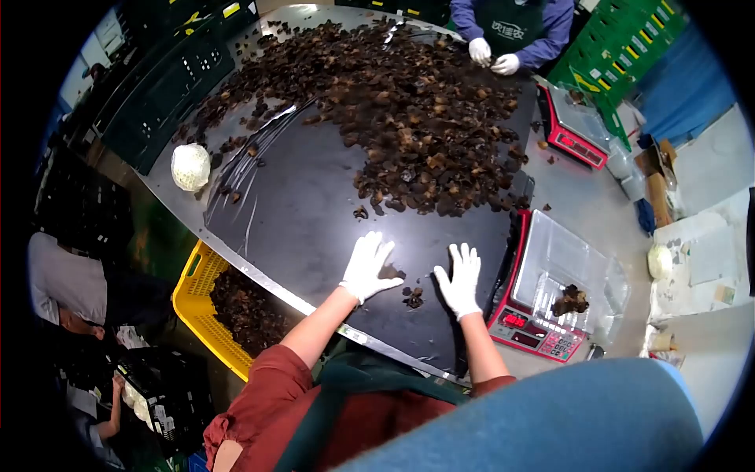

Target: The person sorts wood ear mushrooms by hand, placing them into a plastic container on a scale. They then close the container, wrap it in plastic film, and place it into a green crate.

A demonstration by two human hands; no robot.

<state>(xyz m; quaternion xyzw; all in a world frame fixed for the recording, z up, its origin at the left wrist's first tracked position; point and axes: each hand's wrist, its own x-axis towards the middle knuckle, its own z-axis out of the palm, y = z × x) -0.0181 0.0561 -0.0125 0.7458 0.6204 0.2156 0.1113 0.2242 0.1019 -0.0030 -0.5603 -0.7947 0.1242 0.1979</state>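
My left hand (366, 270), in a white glove, lies palm down on the black table covering (314, 189) with its fingers apart. A dark bit of mushroom (391, 272) shows beside its thumb. My right hand (461, 282), gloved in white too, rests flat with spread fingers near the red scale. Between both hands sits a small clump of dark brown wood ear mushroom (413, 296), which neither hand grips. Farther up the table spreads a large heap of the same wood ear mushrooms (425, 118).
At right stands a red scale (527, 338) bearing a mushroom clump (570, 300); a second scale (578, 145) is behind it. A white netted bundle (190, 167) sits left. Below the edge is a yellow crate (197, 303). Across the table, a co-worker's gloved hands (493, 57) touch the heap.
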